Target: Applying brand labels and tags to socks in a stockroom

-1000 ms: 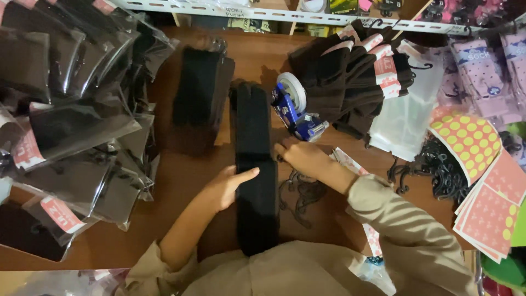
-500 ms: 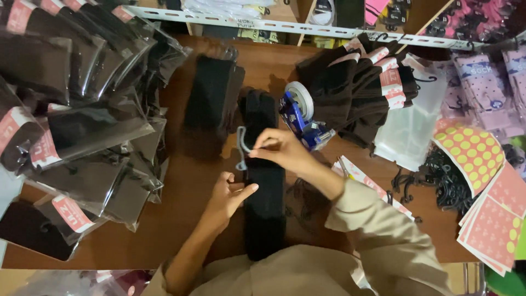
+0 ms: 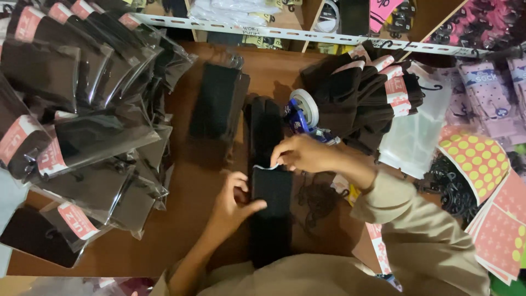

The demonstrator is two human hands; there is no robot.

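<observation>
A long pair of black socks (image 3: 269,214) lies lengthwise on the brown table (image 3: 208,181) in front of me. My right hand (image 3: 304,153) pinches a thin white strip of tape (image 3: 265,166) and holds it across the middle of the socks. My left hand (image 3: 234,204) rests on the socks' left edge just below the strip, thumb on the fabric. A blue tape dispenser (image 3: 302,114) with a white roll stands right behind my right hand.
Bagged black socks with red labels (image 3: 82,126) pile up on the left. A flat black stack (image 3: 218,102) lies at the back, a heap of tagged dark socks (image 3: 364,96) at back right. Sheets of round stickers (image 3: 475,160) and pink sheets (image 3: 501,225) sit right.
My right hand came down from the socks' upper part to their middle, now stretching a white strip across them. My left hand stays pressed on the left edge. The camera moved closer.
</observation>
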